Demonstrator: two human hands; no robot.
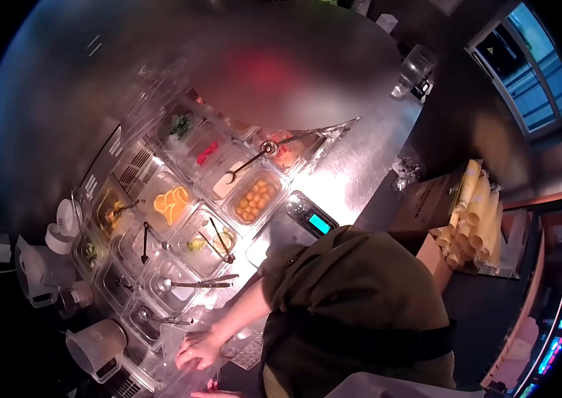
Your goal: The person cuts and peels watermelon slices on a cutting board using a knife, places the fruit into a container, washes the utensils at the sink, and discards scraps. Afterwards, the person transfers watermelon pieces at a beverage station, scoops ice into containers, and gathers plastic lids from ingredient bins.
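My right hand [199,349] reaches past the steel counter's food tubs, its fingers curled down on a piece of clear plastic [176,338]. Whether this is a bag or a container I cannot tell. Part of my left hand [214,393] shows at the bottom edge, fingers bent close to the same plastic; most of it is cut off. Nearest the right hand are a clear tub with a metal ladle [165,285] and a tub with metal tongs [145,314]. Beyond lie lemon slices [221,240] under dark tongs [218,242] and orange slices [171,204].
Further tubs hold small orange fruit [255,200], red pieces [206,154] and green leaves [179,126]. A digital scale [307,212] has a lit display. Clear jugs [97,348] line the left. Stacked paper cups [473,219] stand at right beside a cardboard box [427,205].
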